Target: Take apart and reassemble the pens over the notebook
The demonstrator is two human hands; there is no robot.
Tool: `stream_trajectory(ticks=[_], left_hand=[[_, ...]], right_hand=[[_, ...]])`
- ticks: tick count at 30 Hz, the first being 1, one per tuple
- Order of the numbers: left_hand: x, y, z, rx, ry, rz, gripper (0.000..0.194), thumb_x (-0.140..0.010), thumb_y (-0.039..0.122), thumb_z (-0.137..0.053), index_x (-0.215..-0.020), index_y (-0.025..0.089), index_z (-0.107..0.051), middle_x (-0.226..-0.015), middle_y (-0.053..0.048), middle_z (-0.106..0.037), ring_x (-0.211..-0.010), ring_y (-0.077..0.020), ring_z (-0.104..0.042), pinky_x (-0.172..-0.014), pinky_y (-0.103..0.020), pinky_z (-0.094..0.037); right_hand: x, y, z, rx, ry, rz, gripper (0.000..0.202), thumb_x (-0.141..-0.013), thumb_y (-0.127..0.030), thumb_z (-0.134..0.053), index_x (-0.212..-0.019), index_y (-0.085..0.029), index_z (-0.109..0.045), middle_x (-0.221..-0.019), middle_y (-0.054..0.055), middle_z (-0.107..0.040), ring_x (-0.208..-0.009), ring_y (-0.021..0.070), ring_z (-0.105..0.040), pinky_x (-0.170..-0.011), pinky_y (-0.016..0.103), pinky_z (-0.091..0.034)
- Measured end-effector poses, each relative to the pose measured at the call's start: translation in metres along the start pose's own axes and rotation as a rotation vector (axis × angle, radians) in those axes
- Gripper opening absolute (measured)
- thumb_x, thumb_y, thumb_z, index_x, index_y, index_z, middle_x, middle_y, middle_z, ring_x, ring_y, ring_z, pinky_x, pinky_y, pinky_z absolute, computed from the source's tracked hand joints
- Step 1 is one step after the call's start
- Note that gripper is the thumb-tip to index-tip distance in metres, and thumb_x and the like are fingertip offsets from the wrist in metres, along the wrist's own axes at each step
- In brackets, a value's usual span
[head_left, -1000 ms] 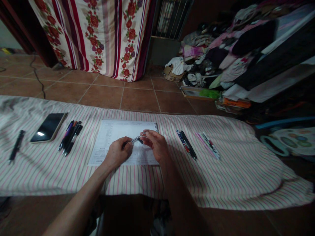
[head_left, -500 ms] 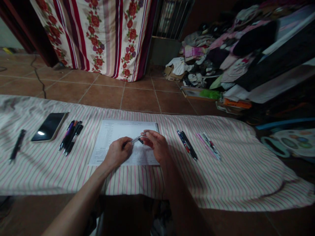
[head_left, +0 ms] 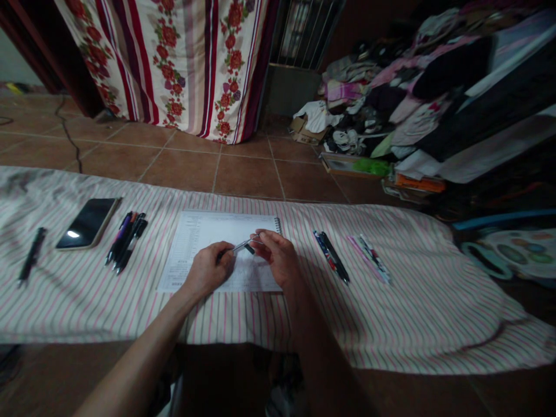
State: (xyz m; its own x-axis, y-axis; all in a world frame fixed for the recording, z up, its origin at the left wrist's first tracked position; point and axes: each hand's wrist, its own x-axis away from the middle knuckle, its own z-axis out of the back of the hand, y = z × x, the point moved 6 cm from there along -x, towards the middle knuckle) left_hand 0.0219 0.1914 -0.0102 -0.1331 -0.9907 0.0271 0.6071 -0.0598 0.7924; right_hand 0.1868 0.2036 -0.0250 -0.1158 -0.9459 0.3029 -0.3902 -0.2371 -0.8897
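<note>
Above a spiral notebook point(head_left: 185, 255) with a printed sheet, my left hand point(head_left: 207, 267) is closed on one end of a slim pen point(head_left: 240, 245). My right hand point(head_left: 277, 255) pinches the pen's other end between thumb and fingertips. The pen slants up to the right and looks partly clear or silvery. Just under it, by the right fingers, is a small dark piece point(head_left: 249, 249); whether it is joined to the pen I cannot tell. Right of the notebook lie two dark pens point(head_left: 332, 258), then some pink and white pens point(head_left: 369, 259).
Several pens point(head_left: 125, 243) lie bunched left of the notebook, beside a phone point(head_left: 88, 223). A black pen point(head_left: 31, 258) lies at the far left. All rest on a striped cloth point(head_left: 412, 301). Beyond are a tiled floor point(head_left: 247, 168), a floral curtain point(head_left: 191, 69) and piled clothes point(head_left: 391, 98).
Both hands keep their hold on the pen and have barely moved. A little more of the small dark piece shows beside the right fingers.
</note>
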Motion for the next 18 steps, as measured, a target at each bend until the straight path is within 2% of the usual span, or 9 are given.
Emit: stream_trajectory(ticks=[18], left_hand=[[0.001, 0.0028, 0.0003, -0.031, 0.007, -0.024, 0.028, -0.082, 0.027, -0.044, -0.093, 0.014, -0.067, -0.074, -0.004, -0.066, -0.064, -0.0149, -0.057, -0.062, -0.025, -0.041]], right_hand=[[-0.0005, 0.0038, -0.0004, -0.005, -0.018, -0.013, 0.019, -0.07, -0.029, -0.07, -0.084, -0.016, -0.068, -0.081, 0.004, -0.073, -0.064, 0.0098, -0.067, -0.053, 0.014, -0.051]])
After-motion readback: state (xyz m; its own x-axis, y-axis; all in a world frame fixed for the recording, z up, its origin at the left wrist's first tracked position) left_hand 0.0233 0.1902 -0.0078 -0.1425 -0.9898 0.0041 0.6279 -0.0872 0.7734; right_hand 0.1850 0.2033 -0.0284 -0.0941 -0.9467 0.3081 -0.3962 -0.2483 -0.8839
